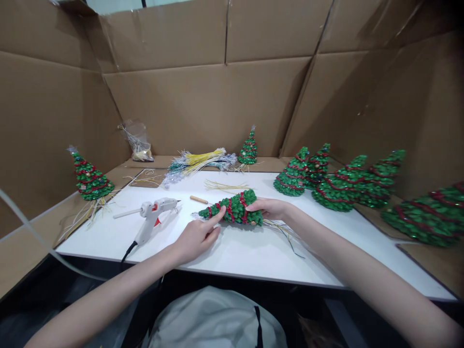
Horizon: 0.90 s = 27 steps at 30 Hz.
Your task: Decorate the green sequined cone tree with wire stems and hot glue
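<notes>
A small green Christmas tree (237,209) with red garland lies on its side over the white board, its clear tip pointing left and loose wires trailing from its base at the right. My right hand (270,208) grips it near the wide base, thumb on top of the green. With the index finger stretched out, my left hand (201,237) touches the tree's middle; its thumb stands apart below and it grips nothing. Behind the tip lies a wooden-handled tool (198,199). A white glue gun (154,217) with a red trigger rests to the left.
Decorated trees stand at the left (90,176), at the back (248,147), and several at the right (339,186). Bundled wire stems (203,160) lie at the back near a plastic bag (137,142). Cardboard walls (174,106) enclose the white board (250,256).
</notes>
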### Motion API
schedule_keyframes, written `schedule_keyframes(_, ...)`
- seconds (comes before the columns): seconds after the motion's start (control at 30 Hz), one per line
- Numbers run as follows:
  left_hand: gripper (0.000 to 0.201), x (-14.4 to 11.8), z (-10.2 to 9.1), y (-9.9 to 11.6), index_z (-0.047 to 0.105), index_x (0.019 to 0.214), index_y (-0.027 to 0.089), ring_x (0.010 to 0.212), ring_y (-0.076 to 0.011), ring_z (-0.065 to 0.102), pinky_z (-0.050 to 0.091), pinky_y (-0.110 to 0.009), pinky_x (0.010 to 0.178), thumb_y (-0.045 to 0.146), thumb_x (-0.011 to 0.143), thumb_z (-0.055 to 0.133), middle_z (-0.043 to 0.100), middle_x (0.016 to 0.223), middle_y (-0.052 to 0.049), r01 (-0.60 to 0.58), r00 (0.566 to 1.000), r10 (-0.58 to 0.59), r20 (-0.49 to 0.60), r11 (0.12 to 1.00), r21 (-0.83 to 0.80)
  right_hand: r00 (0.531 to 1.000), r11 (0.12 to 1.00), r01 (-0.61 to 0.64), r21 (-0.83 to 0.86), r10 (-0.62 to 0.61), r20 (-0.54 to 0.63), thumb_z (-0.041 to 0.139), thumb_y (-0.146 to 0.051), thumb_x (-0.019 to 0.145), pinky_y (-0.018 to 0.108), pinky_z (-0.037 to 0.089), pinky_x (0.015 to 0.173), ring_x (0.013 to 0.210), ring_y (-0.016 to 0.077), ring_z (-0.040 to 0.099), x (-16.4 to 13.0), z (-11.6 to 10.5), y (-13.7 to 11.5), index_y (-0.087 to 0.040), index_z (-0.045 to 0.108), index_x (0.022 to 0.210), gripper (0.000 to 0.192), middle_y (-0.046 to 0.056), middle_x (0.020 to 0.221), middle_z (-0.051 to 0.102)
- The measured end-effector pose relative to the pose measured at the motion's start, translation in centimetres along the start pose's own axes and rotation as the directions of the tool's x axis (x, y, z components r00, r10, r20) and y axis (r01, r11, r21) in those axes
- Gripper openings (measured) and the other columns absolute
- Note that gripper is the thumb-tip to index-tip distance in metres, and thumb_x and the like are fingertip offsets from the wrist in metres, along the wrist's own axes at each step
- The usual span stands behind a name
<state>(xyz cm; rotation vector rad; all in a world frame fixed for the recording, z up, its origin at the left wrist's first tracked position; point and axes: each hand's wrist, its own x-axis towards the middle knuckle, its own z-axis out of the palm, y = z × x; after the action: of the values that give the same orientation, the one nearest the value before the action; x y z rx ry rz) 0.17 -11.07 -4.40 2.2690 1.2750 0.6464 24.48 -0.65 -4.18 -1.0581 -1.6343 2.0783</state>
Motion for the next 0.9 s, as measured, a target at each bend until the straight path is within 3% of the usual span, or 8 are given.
schedule_keyframes(0.1,0.055,0.0,-0.1,-0.1,0.021,0.141,0.018,0.044,-0.0072,0.026,0.024,-0.018,0.049,0.032,0.09,0.038,0.031,0.046,0.009,0.058,0.996,-0.041,0.081,0.974,-0.221,1.0,1.0,0.005,0.003,-0.005,-0.001,0.071,-0.034,0.06,0.021,0.041,0.045,0.052,0.0096,0.054,0.0,0.0,0.0,-0.014,0.059,0.08,0.031,0.0,0.063,0.062)
schedule_keyframes(0.2,0.062,0.1,-0.2,-0.4,0.015,0.142,0.016,0.04,-0.0063,0.028,0.026,-0.017,0.045,0.037,0.089,0.04,0.039,0.044,0.009,0.137,0.983,-0.054,0.177,0.857,-0.497,1.0,1.0,0.0,0.0,0.0,-0.015,0.071,-0.035,0.058,0.021,0.041,0.045,0.052,0.0106,0.056,-0.1,0.2,-0.1,-0.013,0.059,0.079,0.032,0.0,0.062,0.063)
schedule_keyframes(0.3,0.066,0.5,-0.3,-0.7,0.014,0.142,0.014,0.035,-0.006,0.03,0.026,-0.017,0.041,0.035,0.087,0.045,0.042,0.041,0.009,0.199,0.97,-0.054,0.238,0.739,-0.644,1.0,1.0,-0.004,-0.009,0.004,-0.019,0.072,-0.035,0.057,0.021,0.041,0.045,0.05,0.0105,0.056,-0.2,0.3,-0.2,-0.012,0.06,0.078,0.034,0.0,0.061,0.064)
schedule_keyframes(0.53,0.064,0.6,-0.4,-0.9,0.019,0.141,0.015,0.033,-0.0046,0.031,0.028,-0.015,0.04,0.031,0.086,0.047,0.042,0.039,0.009,0.213,0.97,-0.063,0.235,0.69,-0.692,1.0,1.0,-0.012,-0.001,0.012,-0.029,0.073,-0.034,0.057,0.02,0.043,0.046,0.052,0.0109,0.058,-0.2,0.4,-0.3,-0.012,0.061,0.08,0.034,0.001,0.064,0.066)
schedule_keyframes(0.77,0.06,0.3,-0.4,-0.4,0.021,0.14,0.014,0.034,-0.0045,0.026,0.023,-0.015,0.038,0.033,0.088,0.044,0.037,0.038,0.01,0.184,0.979,-0.091,0.183,0.779,-0.6,1.0,0.996,0.01,0.094,-0.011,0.006,0.073,-0.028,0.058,0.021,0.046,0.045,0.049,0.0099,0.057,-0.3,0.8,-0.5,-0.013,0.061,0.08,0.03,0.0,0.063,0.066)
schedule_keyframes(0.9,0.058,0.5,-0.5,-0.2,0.024,0.14,0.014,0.033,-0.004,0.022,0.019,-0.015,0.037,0.03,0.087,0.045,0.033,0.037,0.011,0.194,0.977,-0.098,0.188,0.772,-0.605,1.0,0.994,-0.003,0.106,0.005,-0.013,0.073,-0.027,0.058,0.022,0.048,0.049,0.054,0.0112,0.059,-0.5,1.0,-0.7,-0.013,0.061,0.08,0.029,0.001,0.066,0.067)
